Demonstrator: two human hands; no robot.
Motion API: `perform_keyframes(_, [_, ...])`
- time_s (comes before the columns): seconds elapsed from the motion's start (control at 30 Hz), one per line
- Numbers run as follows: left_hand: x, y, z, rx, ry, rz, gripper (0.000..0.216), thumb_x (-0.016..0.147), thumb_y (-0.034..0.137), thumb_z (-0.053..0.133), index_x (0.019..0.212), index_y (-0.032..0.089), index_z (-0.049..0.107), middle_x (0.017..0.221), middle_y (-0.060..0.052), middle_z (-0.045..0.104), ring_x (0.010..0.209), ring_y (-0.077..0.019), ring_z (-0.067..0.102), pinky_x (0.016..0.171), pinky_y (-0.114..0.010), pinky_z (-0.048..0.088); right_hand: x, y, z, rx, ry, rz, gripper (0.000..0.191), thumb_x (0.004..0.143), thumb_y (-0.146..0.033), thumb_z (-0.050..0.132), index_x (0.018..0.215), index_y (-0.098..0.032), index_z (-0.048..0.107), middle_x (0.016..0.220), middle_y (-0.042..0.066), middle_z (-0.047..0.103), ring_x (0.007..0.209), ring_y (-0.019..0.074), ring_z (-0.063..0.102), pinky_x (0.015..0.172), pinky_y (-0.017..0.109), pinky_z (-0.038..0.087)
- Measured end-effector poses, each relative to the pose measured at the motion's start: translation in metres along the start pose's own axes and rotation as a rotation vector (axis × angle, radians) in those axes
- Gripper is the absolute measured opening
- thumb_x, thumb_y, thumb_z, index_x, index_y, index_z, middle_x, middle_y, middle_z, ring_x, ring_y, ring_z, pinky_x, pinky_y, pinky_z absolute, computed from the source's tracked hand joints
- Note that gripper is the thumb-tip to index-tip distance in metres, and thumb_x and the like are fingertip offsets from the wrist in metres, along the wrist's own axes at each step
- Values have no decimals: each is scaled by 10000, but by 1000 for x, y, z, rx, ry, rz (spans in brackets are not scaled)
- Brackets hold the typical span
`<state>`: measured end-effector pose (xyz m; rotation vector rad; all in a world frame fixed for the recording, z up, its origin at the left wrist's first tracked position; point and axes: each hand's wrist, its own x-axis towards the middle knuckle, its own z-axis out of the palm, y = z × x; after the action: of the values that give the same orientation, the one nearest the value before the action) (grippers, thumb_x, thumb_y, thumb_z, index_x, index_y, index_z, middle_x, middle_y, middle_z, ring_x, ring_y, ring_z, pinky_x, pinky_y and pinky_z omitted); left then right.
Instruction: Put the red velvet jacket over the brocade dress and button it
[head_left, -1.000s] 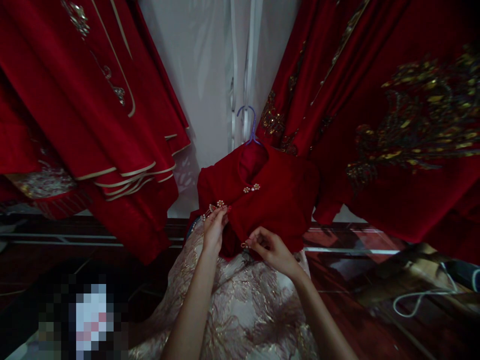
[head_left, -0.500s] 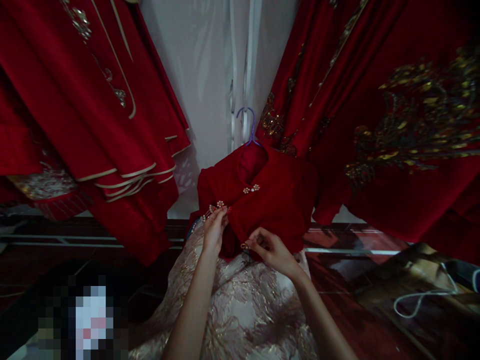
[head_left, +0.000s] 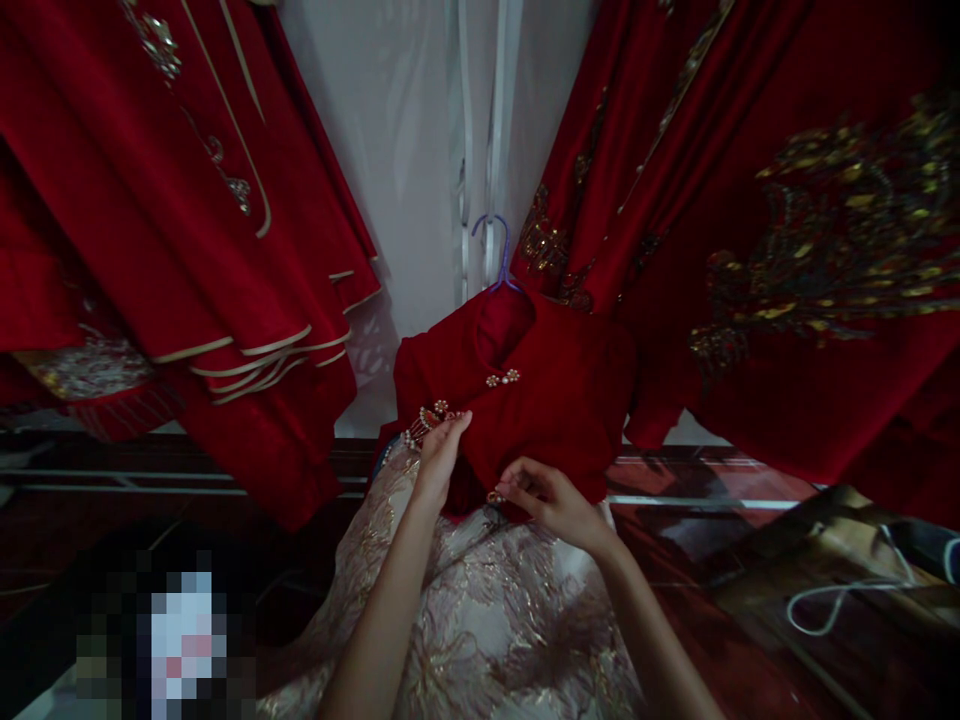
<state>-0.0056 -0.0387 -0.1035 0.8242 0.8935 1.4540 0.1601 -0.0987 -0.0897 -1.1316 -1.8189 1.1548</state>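
Observation:
A small red velvet jacket hangs on a purple hanger in front of me. My left hand grips its front edge beside a pearl frog clasp, fingers closed on the cloth. My right hand pinches a lower pearl clasp at the jacket's hem. Another pearl clasp sits closed near the collar. Below the jacket spreads a pale skirt with gold embroidery.
Long red gowns with cream piping hang at the left. Red gowns with gold embroidery hang at the right. A white curtain is behind. A dark reddish floor and a white cord lie at the right.
My left hand has shifted slightly right along the jacket's edge, its fingers now laid over the cloth. My right hand stays pinched at the lower clasp.

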Motion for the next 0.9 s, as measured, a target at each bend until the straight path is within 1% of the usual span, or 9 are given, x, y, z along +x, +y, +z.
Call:
perform_keyframes(0.13, [7,23,26,266,-65,299,187,698,353,692,791,192,687,820,-30,666,763,-149,577,733,-236,411,-8,-5,-14,24,-96,31,269,819,-440,552,866,-176,579,812,22,647,716,119,582,635,240,436])
perform_keyframes(0.27, [25,53,41,716,-257,658,245,709,305,687,944,238,677,1008,-72,601,983,-220,507,895,-312,374,-19,-12,-28,29,-185,72,246,814,-423,566,859,-183,591,796,18,646,707,117,576,637,246,438])
perform_keyframes(0.37, [37,68,43,1056,-395,823,212,744,311,645,938,228,672,1076,-93,564,1074,-263,438,960,-388,310,-25,-19,-37,25,-200,85,232,817,-411,566,857,-184,596,803,22,645,731,125,581,662,259,445])
perform_keyframes(0.43, [42,74,44,1158,-479,854,171,775,307,607,907,225,677,1065,-94,572,1065,-259,444,959,-401,295,-28,-23,-41,11,-194,93,222,811,-404,577,834,-185,597,794,19,639,732,127,579,666,261,447])
perform_keyframes(0.5, [44,79,46,1133,-521,856,135,772,293,609,859,233,692,988,-81,607,1019,-244,478,982,-404,269,-29,-25,-43,-1,-187,92,220,806,-404,584,816,-185,597,782,16,633,727,126,577,663,261,448])
perform_keyframes(0.6, [46,85,52,931,-519,788,66,686,244,690,747,256,712,820,-52,656,924,-225,524,1044,-416,206,-28,-23,-40,-10,-173,74,228,810,-411,577,835,-186,597,789,19,640,736,131,585,675,270,458])
perform_keyframes(0.77, [51,85,52,672,-445,614,133,566,169,754,626,275,700,652,-14,657,825,-196,541,1093,-457,165,-24,-10,-34,-50,-141,33,257,830,-423,546,914,-187,604,857,34,653,787,139,599,719,288,478])
perform_keyframes(0.83, [56,82,48,753,-433,713,71,640,210,705,677,270,701,632,7,646,783,-177,545,1089,-502,185,-21,-8,-36,-60,-106,18,259,829,-416,548,940,-187,602,896,40,648,824,144,602,751,299,490])
perform_keyframes(0.9, [62,79,43,966,-429,937,90,748,240,607,746,252,696,630,24,637,743,-157,545,1093,-541,179,-15,-12,-41,-44,7,-23,262,823,-402,559,975,-191,592,975,53,633,910,154,597,822,317,490])
